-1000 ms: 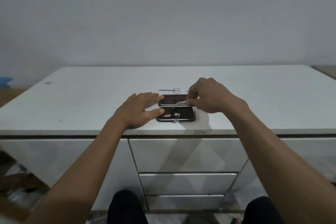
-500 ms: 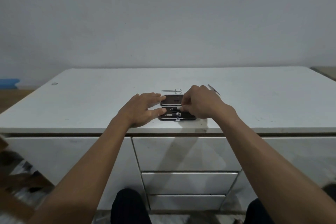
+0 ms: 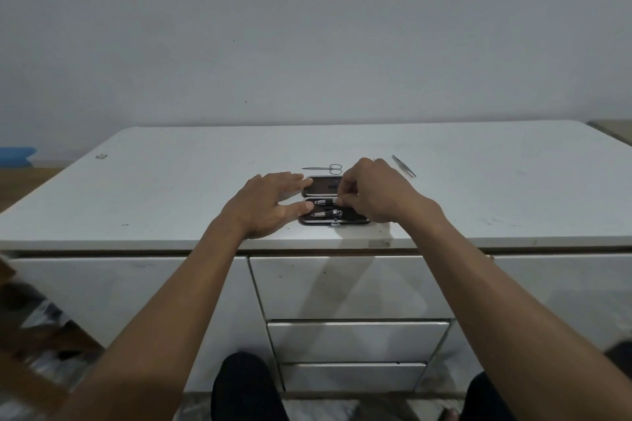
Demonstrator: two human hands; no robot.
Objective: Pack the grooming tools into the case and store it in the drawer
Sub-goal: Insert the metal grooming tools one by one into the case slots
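A small dark grooming case (image 3: pixel 323 186) lies open near the front edge of the white cabinet top (image 3: pixel 171 188). Its near half holds two metal clippers: one (image 3: pixel 325 214) sits under a strap, and my right hand (image 3: pixel 372 195) pinches the other clipper (image 3: pixel 323 202) at its right end. My left hand (image 3: pixel 270 203) rests flat on the case's left side, fingers straight on the far half and thumb on the near half. Small scissors (image 3: pixel 323 168) lie just behind the case. Tweezers (image 3: pixel 403 166) lie to the right behind my right hand.
Below the top, a stack of three closed white drawers (image 3: pixel 352 287) faces me, with plain cabinet fronts on both sides. A small object (image 3: pixel 100 156) lies at the far left of the top. My knees show at the bottom.
My right hand moved down from the far half to the near half and brought a clipper into the case. The tweezers came into sight behind it. My left hand stayed put.
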